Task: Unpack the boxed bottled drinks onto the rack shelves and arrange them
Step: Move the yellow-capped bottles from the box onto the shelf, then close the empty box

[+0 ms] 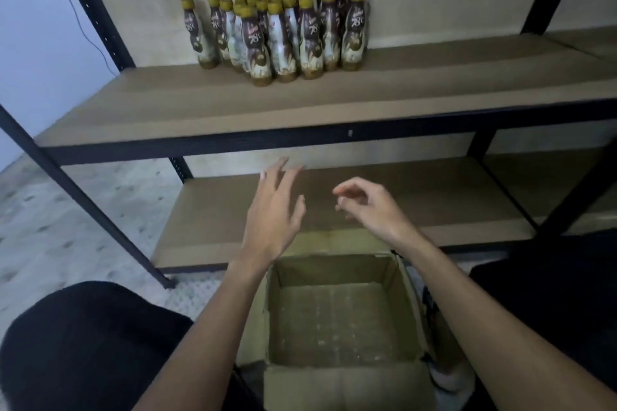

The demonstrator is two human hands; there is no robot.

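Cardboard box (344, 320) empty; bottles (280, 33) bunched upright on upper shelf (200, 103), rows uneven. Unpacking looks done, arranging left. L grip (273, 210) spread, R grip (370, 207) loosely curled, both holding nothing.

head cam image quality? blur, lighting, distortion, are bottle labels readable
Head view: dim, flat light, dark corners, no glare; wide-angle bends the rack upright outward; left hand and right hand slightly motion-smeared; bottles soft, only a large "78" legible on front labels; cardboard box interior grainy.
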